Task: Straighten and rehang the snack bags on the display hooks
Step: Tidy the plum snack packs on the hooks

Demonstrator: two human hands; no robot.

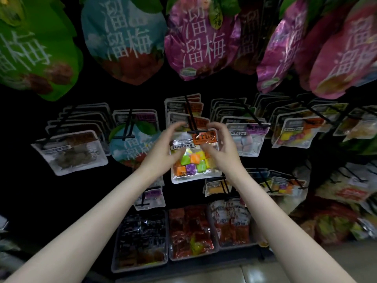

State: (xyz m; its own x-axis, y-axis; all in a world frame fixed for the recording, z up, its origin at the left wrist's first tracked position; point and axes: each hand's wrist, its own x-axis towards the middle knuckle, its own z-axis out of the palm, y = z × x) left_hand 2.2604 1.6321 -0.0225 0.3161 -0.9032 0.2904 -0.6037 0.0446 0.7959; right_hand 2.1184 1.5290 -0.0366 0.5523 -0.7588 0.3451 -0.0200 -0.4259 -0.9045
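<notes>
Hands, left (163, 148) and right (219, 146), grip candy bag (193, 160) at hook (190, 117).

Dark display rack (24, 123) with black metal hooks (190, 115) projecting toward the viewer.

Top row: large foil snack bags hanging side by side, a green bag (34, 48), a teal-and-red bag (124, 39), a magenta bag (200, 41), and further purple and pink bags (285, 50) to the right.

Middle row: stacks of small clear-windowed white-edged pouches (70, 152), one stack per hook.

Lower row: a few similar pouches (150, 198).

Base: clear plastic trays (140, 264) side by side, holding dark, red, and white-and-red packets.
</notes>
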